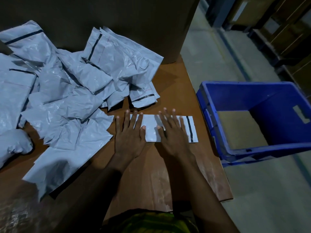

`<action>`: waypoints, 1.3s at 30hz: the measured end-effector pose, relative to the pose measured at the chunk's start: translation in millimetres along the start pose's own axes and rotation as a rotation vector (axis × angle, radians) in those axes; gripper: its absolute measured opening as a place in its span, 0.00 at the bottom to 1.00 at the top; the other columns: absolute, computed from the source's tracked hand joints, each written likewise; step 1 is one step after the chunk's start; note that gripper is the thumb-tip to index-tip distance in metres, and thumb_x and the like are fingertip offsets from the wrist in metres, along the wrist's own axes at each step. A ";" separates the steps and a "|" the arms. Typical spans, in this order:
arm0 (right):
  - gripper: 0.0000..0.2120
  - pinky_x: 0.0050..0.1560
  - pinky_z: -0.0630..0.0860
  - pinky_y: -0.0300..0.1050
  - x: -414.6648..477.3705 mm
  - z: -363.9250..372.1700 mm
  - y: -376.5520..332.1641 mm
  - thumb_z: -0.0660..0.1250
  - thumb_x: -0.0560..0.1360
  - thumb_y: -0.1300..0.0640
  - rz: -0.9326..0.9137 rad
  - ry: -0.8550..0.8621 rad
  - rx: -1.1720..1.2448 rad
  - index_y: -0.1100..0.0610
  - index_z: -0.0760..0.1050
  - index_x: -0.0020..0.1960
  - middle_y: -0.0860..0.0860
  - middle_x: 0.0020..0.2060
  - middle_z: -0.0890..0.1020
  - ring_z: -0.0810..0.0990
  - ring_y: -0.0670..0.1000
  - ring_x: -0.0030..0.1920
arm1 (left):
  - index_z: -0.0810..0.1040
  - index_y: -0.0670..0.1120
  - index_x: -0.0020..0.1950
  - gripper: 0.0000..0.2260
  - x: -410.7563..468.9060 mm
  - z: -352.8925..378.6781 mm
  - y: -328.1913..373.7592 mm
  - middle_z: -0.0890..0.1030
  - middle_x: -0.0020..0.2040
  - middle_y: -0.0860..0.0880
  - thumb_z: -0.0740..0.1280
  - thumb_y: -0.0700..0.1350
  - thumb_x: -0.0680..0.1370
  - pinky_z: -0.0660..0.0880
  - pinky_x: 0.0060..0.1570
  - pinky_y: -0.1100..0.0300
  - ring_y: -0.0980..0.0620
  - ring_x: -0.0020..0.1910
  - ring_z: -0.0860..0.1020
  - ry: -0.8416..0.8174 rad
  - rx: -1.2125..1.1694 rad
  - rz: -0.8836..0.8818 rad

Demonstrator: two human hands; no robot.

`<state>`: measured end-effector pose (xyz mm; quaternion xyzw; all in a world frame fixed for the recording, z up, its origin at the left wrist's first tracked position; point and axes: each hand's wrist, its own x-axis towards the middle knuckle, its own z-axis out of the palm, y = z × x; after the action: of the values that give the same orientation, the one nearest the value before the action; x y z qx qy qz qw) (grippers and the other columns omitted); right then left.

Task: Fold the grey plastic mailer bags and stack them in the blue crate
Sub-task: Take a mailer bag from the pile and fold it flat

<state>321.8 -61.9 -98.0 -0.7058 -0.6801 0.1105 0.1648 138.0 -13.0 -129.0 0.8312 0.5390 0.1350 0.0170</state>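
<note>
A folded grey mailer bag (152,130) with a dark strip near its right end lies flat on the brown table (176,91). My left hand (129,133) presses its left part with straight, spread fingers. My right hand (171,132) lies flat on its middle and right part, fingers straight. A loose pile of crumpled grey mailer bags (67,91) covers the table's left side. The blue crate (235,148) stands on the floor to the right of the table; only a brown sheet shows on its bottom.
A tall dark cardboard wall (117,17) rises behind the pile. The table's right edge runs close to the crate. Grey floor (260,199) spreads to the right, with stacked boxes (286,31) at the far right. A grey bundle (15,142) sits at the left edge.
</note>
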 end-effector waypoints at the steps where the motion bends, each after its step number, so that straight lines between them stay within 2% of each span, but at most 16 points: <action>1: 0.29 0.82 0.37 0.53 -3.0 -6.8 9.3 0.45 0.86 0.41 0.024 0.041 -0.035 0.48 0.50 0.84 0.45 0.83 0.46 0.36 0.49 0.82 | 0.62 0.45 0.82 0.26 -0.1 -2.1 1.7 0.62 0.82 0.44 0.50 0.53 0.86 0.48 0.80 0.38 0.41 0.83 0.55 -0.001 -0.022 -0.014; 5: 0.31 0.82 0.36 0.55 -9.6 -16.7 38.2 0.43 0.84 0.35 0.125 -0.016 -0.046 0.45 0.45 0.85 0.46 0.84 0.42 0.34 0.49 0.82 | 0.62 0.43 0.82 0.25 1.6 -13.0 19.4 0.62 0.82 0.42 0.51 0.52 0.87 0.45 0.82 0.48 0.43 0.83 0.55 0.044 -0.166 0.007; 7: 0.30 0.82 0.39 0.58 -14.1 -10.1 41.5 0.44 0.85 0.35 0.110 -0.016 -0.056 0.43 0.45 0.84 0.46 0.84 0.42 0.34 0.49 0.82 | 0.59 0.45 0.83 0.25 4.9 -12.6 30.1 0.58 0.83 0.43 0.51 0.53 0.87 0.42 0.82 0.53 0.45 0.83 0.50 0.027 -0.235 0.073; 10: 0.28 0.82 0.43 0.60 -20.0 -1.0 42.2 0.46 0.87 0.39 0.086 0.026 -0.122 0.43 0.47 0.84 0.47 0.84 0.45 0.36 0.52 0.83 | 0.51 0.50 0.85 0.27 5.5 -0.5 34.2 0.48 0.85 0.44 0.49 0.57 0.87 0.45 0.82 0.45 0.44 0.84 0.44 -0.042 -0.151 0.155; 13: 0.28 0.82 0.45 0.60 -18.6 -1.0 44.6 0.45 0.86 0.37 0.091 0.020 -0.101 0.42 0.49 0.84 0.47 0.84 0.47 0.38 0.52 0.83 | 0.50 0.54 0.85 0.27 2.6 7.9 32.4 0.47 0.85 0.44 0.49 0.59 0.86 0.48 0.81 0.40 0.42 0.84 0.43 -0.088 -0.096 0.161; 16: 0.28 0.82 0.41 0.57 -16.1 -0.2 47.0 0.45 0.85 0.36 0.108 -0.015 -0.067 0.41 0.50 0.84 0.47 0.84 0.48 0.37 0.52 0.83 | 0.51 0.56 0.85 0.27 3.7 10.0 31.0 0.47 0.85 0.45 0.47 0.60 0.86 0.47 0.80 0.40 0.42 0.84 0.43 -0.129 -0.115 0.153; 19: 0.29 0.80 0.33 0.53 -8.8 -5.8 49.0 0.44 0.83 0.33 0.150 -0.123 -0.048 0.37 0.46 0.83 0.44 0.84 0.44 0.33 0.49 0.82 | 0.51 0.57 0.84 0.28 7.5 12.4 30.1 0.46 0.85 0.47 0.44 0.62 0.85 0.44 0.81 0.40 0.42 0.83 0.42 -0.176 -0.140 0.130; 23: 0.30 0.77 0.29 0.51 -1.5 -9.9 48.8 0.42 0.81 0.30 0.197 -0.220 -0.086 0.33 0.43 0.82 0.41 0.83 0.39 0.29 0.47 0.80 | 0.46 0.61 0.84 0.30 16.2 7.4 28.7 0.40 0.85 0.50 0.40 0.65 0.81 0.35 0.80 0.44 0.45 0.82 0.35 -0.318 -0.182 0.083; 25: 0.29 0.79 0.31 0.51 -3.3 -7.4 45.3 0.44 0.83 0.31 0.196 -0.162 -0.098 0.34 0.45 0.82 0.42 0.83 0.43 0.32 0.49 0.82 | 0.44 0.62 0.83 0.32 18.6 4.0 28.7 0.37 0.84 0.51 0.37 0.66 0.79 0.32 0.79 0.45 0.45 0.82 0.33 -0.356 -0.179 0.083; 28: 0.29 0.81 0.40 0.54 -10.3 -2.0 37.8 0.45 0.84 0.32 0.196 -0.033 -0.135 0.37 0.51 0.83 0.45 0.84 0.50 0.40 0.53 0.83 | 0.45 0.60 0.84 0.31 15.0 0.2 31.0 0.39 0.84 0.50 0.37 0.66 0.80 0.32 0.79 0.46 0.45 0.82 0.34 -0.325 -0.162 0.099; 31: 0.29 0.82 0.40 0.57 -8.9 -6.7 38.3 0.44 0.83 0.32 0.183 -0.063 -0.125 0.36 0.48 0.83 0.46 0.84 0.48 0.38 0.53 0.83 | 0.42 0.60 0.84 0.32 16.7 -5.5 30.5 0.38 0.84 0.49 0.36 0.67 0.79 0.32 0.79 0.46 0.45 0.82 0.34 -0.368 -0.148 0.104; 33: 0.30 0.81 0.36 0.58 -7.7 -16.5 41.3 0.47 0.83 0.32 0.179 -0.152 -0.005 0.35 0.45 0.82 0.45 0.84 0.44 0.34 0.51 0.82 | 0.41 0.59 0.84 0.32 19.0 -15.3 30.6 0.38 0.84 0.50 0.38 0.68 0.81 0.31 0.79 0.46 0.46 0.82 0.34 -0.411 -0.188 0.096; 35: 0.32 0.78 0.32 0.56 -4.2 -29.0 45.3 0.53 0.82 0.32 0.176 -0.170 0.131 0.36 0.48 0.83 0.44 0.84 0.43 0.34 0.49 0.82 | 0.43 0.56 0.84 0.32 22.3 -27.4 27.6 0.42 0.85 0.50 0.44 0.67 0.83 0.31 0.78 0.46 0.47 0.82 0.35 -0.420 -0.258 0.057; 37: 0.37 0.76 0.29 0.56 2.6 -41.9 48.1 0.59 0.79 0.31 0.137 -0.212 0.108 0.37 0.49 0.83 0.44 0.83 0.42 0.35 0.50 0.82 | 0.46 0.53 0.85 0.33 28.1 -39.1 23.4 0.48 0.85 0.48 0.55 0.62 0.85 0.33 0.78 0.43 0.45 0.83 0.39 -0.419 -0.275 0.052; 39: 0.47 0.78 0.30 0.64 15.1 -50.3 51.9 0.68 0.74 0.30 0.109 -0.343 0.027 0.38 0.46 0.83 0.45 0.84 0.42 0.35 0.52 0.82 | 0.49 0.49 0.84 0.39 35.6 -49.9 21.1 0.52 0.84 0.44 0.65 0.60 0.81 0.37 0.79 0.40 0.42 0.83 0.45 -0.447 -0.237 0.089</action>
<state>389.6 -52.1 -70.5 -0.7100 -0.6576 0.2471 0.0495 158.3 4.3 -70.0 0.8556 0.4651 0.0108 0.2270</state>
